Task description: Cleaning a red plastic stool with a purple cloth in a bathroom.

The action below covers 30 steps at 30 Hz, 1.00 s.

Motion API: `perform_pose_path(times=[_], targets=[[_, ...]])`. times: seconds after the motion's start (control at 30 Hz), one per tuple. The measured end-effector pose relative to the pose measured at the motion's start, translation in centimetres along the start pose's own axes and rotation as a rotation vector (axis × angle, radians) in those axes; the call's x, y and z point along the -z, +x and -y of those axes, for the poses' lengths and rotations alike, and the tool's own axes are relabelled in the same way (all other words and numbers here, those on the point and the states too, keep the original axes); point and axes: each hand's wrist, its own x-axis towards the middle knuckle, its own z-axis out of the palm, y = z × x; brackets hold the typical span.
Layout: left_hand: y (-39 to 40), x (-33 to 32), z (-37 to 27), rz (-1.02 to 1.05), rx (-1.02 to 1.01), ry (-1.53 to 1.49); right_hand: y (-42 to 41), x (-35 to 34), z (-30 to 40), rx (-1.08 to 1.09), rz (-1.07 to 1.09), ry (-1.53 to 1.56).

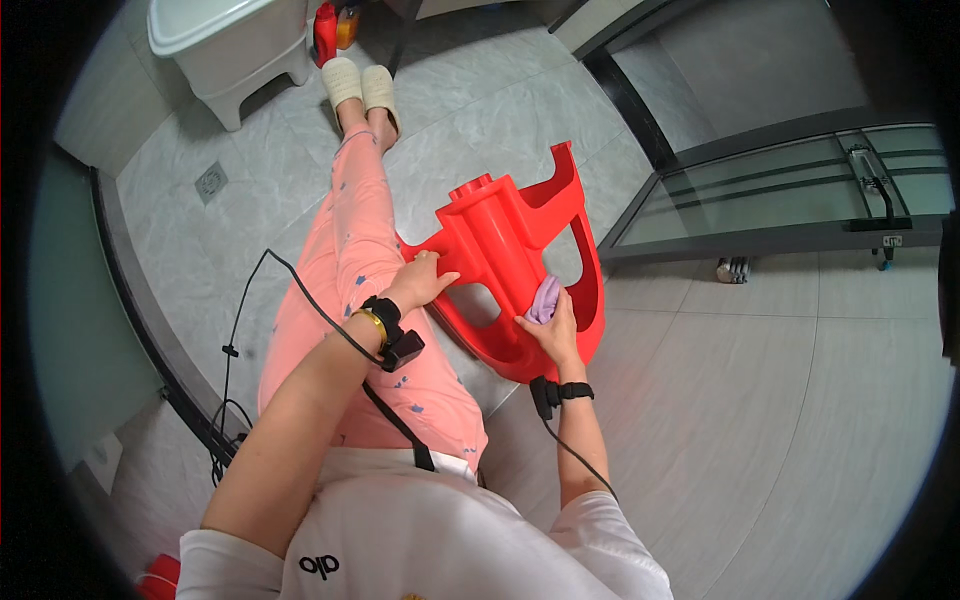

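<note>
A large red plastic frame with oval openings and a ribbed column lies across the right side of my legs, tilted. My left hand grips its left edge, the thumb on the upper face. My right hand presses a bunched lilac cloth against the frame's lower right part, beside an opening. Both wrists carry black straps with small devices and cables.
Grey tiles cover the floor, with a square drain at left. A white plastic tub stands upper left, beside a red bottle. Framed glass doors are at right. A black cable loops near my left arm.
</note>
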Motion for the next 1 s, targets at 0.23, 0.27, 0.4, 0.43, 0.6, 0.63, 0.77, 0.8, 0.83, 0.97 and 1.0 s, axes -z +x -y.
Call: perform_pose_path(times=[0.23, 0.27, 0.4, 0.43, 0.6, 0.63, 0.77, 0.8, 0.83, 0.97, 1.0], targets=[[-0.7, 0.2, -0.1, -0.119, 0.056, 0.088, 0.9, -0.6, -1.4, -0.054, -0.022, -0.024], [-0.6, 0.0, -0.2, -0.127, 0.052, 0.085, 1.2, -0.5, -2.4, -0.046, -0.052, 0.029], [-0.7, 0.4, -0.8, -0.061, 0.031, 0.048, 2.4, 1.3, -5.1, -0.133, -0.083, 0.196], [-1.2, 0.9, -0.4, -0.034, 0.055, 0.027, 2.9, 2.1, -3.3, -0.157, -0.064, 0.199], [-1.4, 0.2, -0.5, -0.289, -0.088, -0.022, 4.1, 6.4, -4.5, -0.178, -0.023, 0.341], [-1.2, -0.1, -0.4, -0.454, -0.205, -0.015, 4.1, 7.1, -5.0, -0.18, -0.032, 0.343], [-1.7, 0.8, -1.3, -0.545, -0.3, 0.104, 3.2, 8.4, -4.4, -0.339, 0.062, 0.64], [-1.8, 1.2, -1.5, -0.578, -0.338, 0.101, 3.1, 8.3, -4.2, -0.363, 0.107, 0.689], [-1.8, 1.5, -1.5, -0.573, -0.349, 0.104, 2.9, 8.1, -3.9, -0.387, 0.151, 0.739], [-1.8, 1.4, -2.4, -0.499, -0.339, 0.217, 2.1, 7.0, -4.9, -0.392, 0.207, 0.697], [-1.7, 1.4, -2.1, -0.506, -0.327, 0.241, 1.8, 6.7, -4.8, -0.399, 0.203, 0.694]])
